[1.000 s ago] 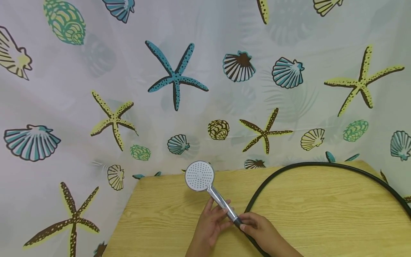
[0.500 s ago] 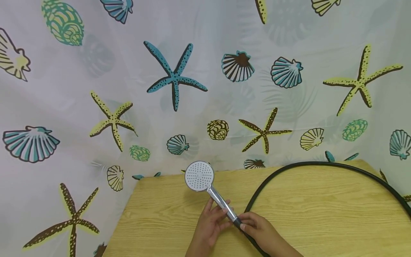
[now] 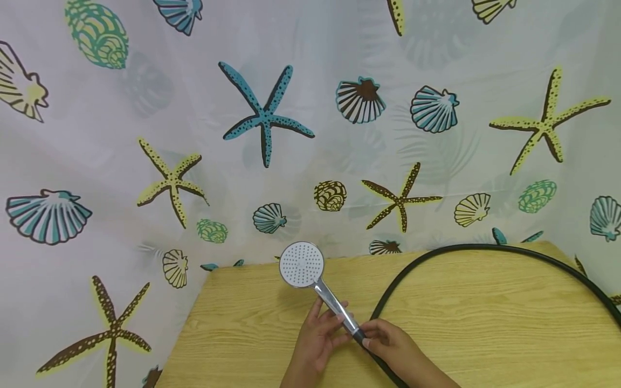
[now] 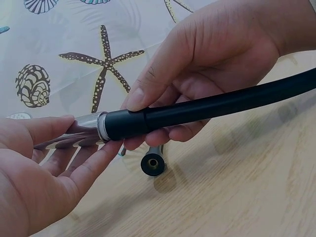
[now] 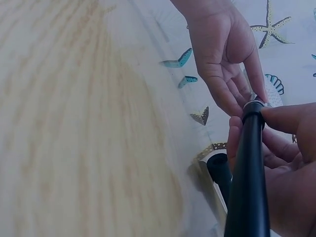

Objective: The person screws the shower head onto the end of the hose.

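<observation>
A hand shower head (image 3: 301,264) with a round white nozzle face and chrome handle is held tilted above the wooden table. My left hand (image 3: 317,342) holds the lower part of the handle between thumb and fingers. Just below, my right hand (image 3: 395,345) pinches the black connector (image 4: 126,123) of the shower hose (image 3: 466,247), at the handle's end. In the left wrist view, a narrow pale ring shows between the chrome handle (image 4: 85,129) and this connector. The right wrist view looks along the black hose (image 5: 249,182) toward both hands.
The wood-grain table (image 3: 242,323) reaches back to a white curtain (image 3: 310,43) printed with starfish and shells. The hose arcs over the table's right side and leaves the view. A black open end of a tube (image 4: 153,163) appears behind the hands in the left wrist view.
</observation>
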`<state>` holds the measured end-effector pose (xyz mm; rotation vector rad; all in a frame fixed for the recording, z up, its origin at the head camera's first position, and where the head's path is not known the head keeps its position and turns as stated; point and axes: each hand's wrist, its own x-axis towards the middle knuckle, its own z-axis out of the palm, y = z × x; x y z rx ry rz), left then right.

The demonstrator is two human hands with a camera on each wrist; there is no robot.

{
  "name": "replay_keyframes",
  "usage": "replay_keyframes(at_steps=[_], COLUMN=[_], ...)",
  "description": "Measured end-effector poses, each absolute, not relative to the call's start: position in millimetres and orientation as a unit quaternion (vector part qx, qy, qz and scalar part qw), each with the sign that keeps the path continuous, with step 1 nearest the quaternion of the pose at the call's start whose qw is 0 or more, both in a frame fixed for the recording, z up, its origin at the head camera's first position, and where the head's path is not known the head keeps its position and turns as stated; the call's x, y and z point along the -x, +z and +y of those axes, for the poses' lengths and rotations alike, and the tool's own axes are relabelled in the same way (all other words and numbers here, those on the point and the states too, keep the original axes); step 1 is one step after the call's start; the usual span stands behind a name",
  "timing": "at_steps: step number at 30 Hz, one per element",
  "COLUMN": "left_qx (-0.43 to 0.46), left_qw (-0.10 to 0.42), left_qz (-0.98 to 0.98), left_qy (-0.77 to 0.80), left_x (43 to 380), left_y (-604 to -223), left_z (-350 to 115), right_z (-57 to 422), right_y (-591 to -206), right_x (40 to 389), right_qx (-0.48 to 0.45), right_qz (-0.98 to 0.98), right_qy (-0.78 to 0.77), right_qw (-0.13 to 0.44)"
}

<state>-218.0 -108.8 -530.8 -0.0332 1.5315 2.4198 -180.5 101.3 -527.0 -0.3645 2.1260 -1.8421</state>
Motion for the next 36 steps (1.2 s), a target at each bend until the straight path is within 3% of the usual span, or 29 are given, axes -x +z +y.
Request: replay_keyframes(at_steps=[11,27,36], left_qx=[0.003,0.016,0.014], left_qw=[0.136,0.136,0.138], left_qz=[0.527,0.524,0.522], left_qy=[0.839,0.84,0.842], left_x=[215.9,216.6,216.0], left_y=[-530.3,-529.9,-526.3], left_z=[-109.4,-108.4,-108.4], right_z=[101.3,100.9,100.3], right_y=[-527.5,-526.8,-524.9], right_x=[182.4,179.5,178.5], right_qx=[0.135,0.198,0.199], right_qz=[0.75,0.816,0.819], right_qy=[-0.633,-0.541,-0.537], right_qw=[0.133,0.043,0.043])
